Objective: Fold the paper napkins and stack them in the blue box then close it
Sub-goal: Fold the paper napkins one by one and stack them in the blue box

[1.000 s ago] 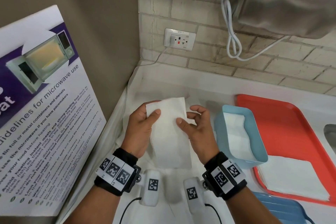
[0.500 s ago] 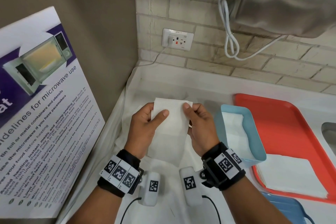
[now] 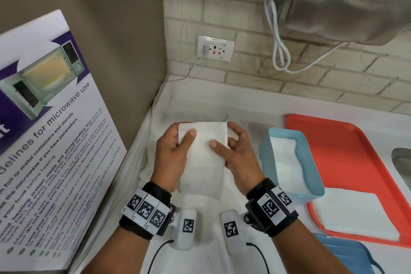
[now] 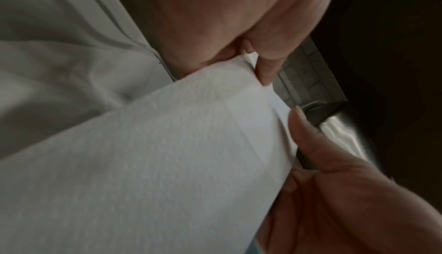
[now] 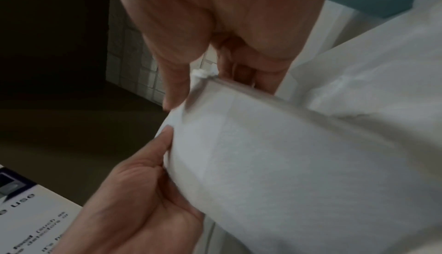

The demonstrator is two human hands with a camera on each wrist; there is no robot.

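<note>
A white paper napkin (image 3: 202,158), folded into a long strip, hangs in the air between both hands above the white counter. My left hand (image 3: 175,151) pinches its upper left edge, thumb on top. My right hand (image 3: 233,151) grips its right edge, thumb pressed on the front face. In the left wrist view the napkin (image 4: 155,163) fills the frame; in the right wrist view the napkin (image 5: 287,173) shows a folded top edge. The open light blue box (image 3: 311,182) stands to the right with folded napkins (image 3: 287,162) inside it.
A red tray (image 3: 347,151) at the right carries a stack of flat napkins (image 3: 355,213). A blue lid (image 3: 347,253) lies at the lower right. A microwave poster (image 3: 44,140) leans at the left. A wall socket (image 3: 215,48), a white cable (image 3: 280,51) and a steel appliance (image 3: 355,0) are behind.
The napkin has been brought up and held as a narrower strip. My right thumb has slid from the top corner down onto the front of the napkin.
</note>
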